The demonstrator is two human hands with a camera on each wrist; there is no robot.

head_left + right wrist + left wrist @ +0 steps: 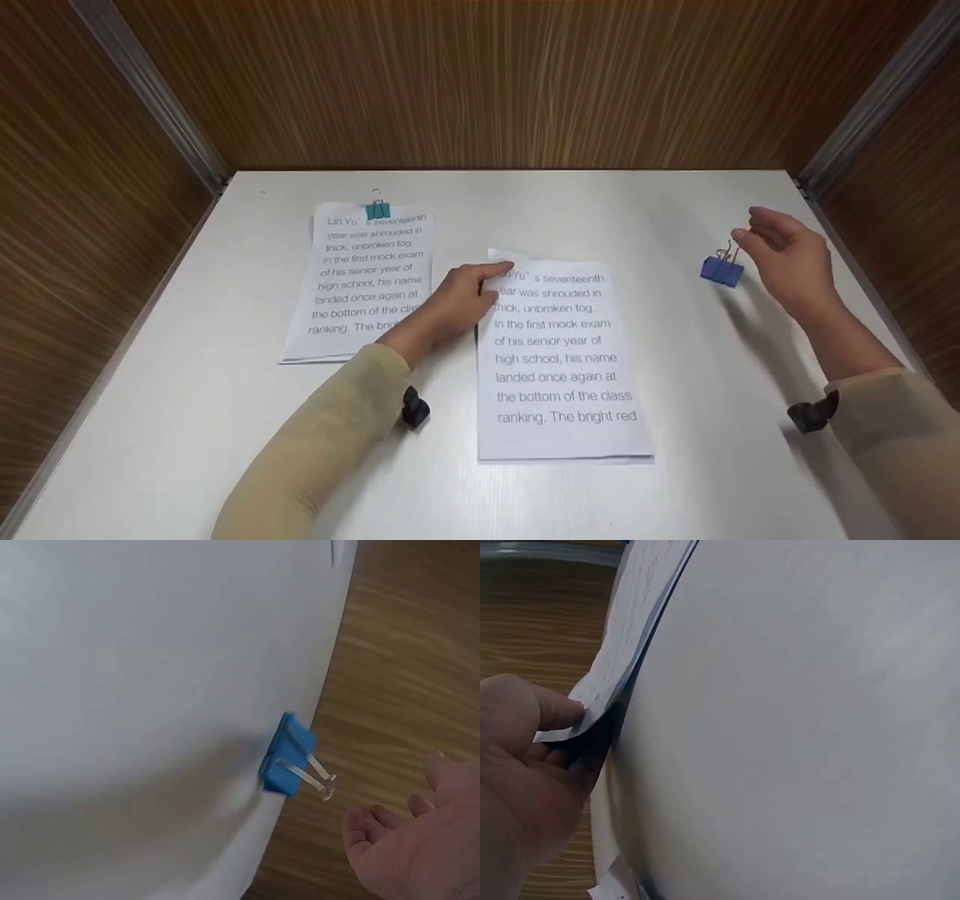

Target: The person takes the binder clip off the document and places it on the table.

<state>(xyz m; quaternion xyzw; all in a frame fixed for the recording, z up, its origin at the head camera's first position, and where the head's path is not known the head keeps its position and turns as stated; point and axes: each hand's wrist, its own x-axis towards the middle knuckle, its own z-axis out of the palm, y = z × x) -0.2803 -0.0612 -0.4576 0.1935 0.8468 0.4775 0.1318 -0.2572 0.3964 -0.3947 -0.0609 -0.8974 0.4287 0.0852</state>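
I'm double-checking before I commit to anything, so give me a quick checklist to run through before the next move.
1. Left hand grips the upper-left corner of the unclipped paper stack: ok, thumb above, fingers beneath.
2. Every sheet caught in that pinch: cannot tell, the fingers are partly hidden.
3. Right hand holds the blue clip: not ok, the right wrist view shows a gap.
4. Blue clip's handles accessible: ok, they point towards the right hand.
5. Other stack fastened: ok, a teal clip sits on its top edge.
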